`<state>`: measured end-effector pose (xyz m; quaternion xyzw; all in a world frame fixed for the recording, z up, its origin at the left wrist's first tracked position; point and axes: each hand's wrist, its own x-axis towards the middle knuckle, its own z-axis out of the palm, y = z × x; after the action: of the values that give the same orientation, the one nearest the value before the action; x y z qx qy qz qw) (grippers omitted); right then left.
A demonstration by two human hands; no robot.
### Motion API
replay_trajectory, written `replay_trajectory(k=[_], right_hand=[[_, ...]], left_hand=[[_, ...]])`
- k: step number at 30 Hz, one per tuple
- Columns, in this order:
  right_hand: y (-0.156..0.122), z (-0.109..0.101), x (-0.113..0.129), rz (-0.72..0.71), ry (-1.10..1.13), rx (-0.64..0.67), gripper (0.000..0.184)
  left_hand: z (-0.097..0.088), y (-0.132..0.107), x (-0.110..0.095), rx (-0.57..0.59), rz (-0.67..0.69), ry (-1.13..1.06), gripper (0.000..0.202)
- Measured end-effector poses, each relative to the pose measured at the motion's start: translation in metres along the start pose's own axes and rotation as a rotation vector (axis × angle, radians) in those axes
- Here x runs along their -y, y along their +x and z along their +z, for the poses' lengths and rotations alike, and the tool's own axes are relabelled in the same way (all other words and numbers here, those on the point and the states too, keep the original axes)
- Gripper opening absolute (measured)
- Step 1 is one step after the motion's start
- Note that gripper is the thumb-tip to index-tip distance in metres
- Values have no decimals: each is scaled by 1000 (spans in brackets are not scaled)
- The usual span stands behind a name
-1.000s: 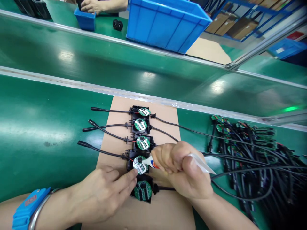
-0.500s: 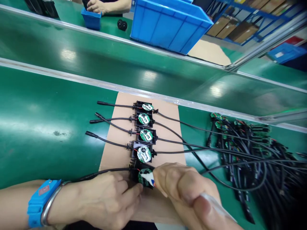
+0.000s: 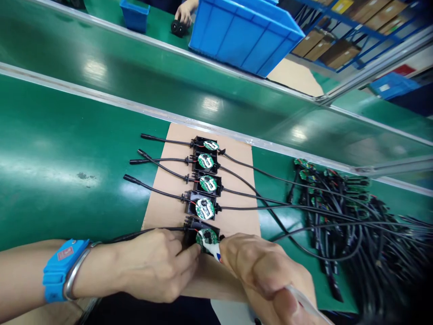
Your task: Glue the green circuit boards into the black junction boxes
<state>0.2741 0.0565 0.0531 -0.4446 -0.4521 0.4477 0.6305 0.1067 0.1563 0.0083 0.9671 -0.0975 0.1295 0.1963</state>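
Note:
The nearest round green circuit board (image 3: 207, 235) sits on a black plastic housing (image 3: 199, 224). My left hand (image 3: 157, 266) is closed at its near left edge, fingertips holding the board. My right hand (image 3: 267, 266) is wrapped round a glue tube (image 3: 214, 249), whose white nozzle rests on or just above this board. Most of the tube is hidden in the fist. Beyond, in a column, stand several more housings with boards, each bearing a white glue trace, such as the board (image 3: 204, 208). Black cables (image 3: 162, 192) run out of both sides.
A cardboard sheet (image 3: 237, 171) lies under the housings on the green table (image 3: 67, 158). At right is a heap of cabled boards (image 3: 338, 203). Past a metal rail, a co-worker's hand (image 3: 184, 13) touches a black part beside a large blue bin (image 3: 243, 36).
The nozzle has shifted a little on the board, toward its near side. The view has tilted slightly. Across the rail, the co-worker's hand has gone from the small blue box to the black part.

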Motion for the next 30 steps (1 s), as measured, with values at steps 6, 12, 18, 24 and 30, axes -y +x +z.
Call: replay_trajectory(k=[6, 12, 18, 24, 30], right_hand=[[-9, 1, 3, 15, 7, -27, 36], [-12, -8, 9, 108, -83, -73, 39], [-8, -16, 6, 54, -47, -52, 38], [-2, -18, -1, -18, -45, -40, 35], [1, -19, -4, -100, -140, 284, 41]], left_hand=[[1, -1, 1, 26, 49, 19, 35], [-1, -1, 1, 30, 58, 25, 35], [-2, 1, 1, 2, 50, 12, 33], [-3, 1, 0, 16, 42, 7, 35], [1, 0, 0, 69, 36, -11, 40]])
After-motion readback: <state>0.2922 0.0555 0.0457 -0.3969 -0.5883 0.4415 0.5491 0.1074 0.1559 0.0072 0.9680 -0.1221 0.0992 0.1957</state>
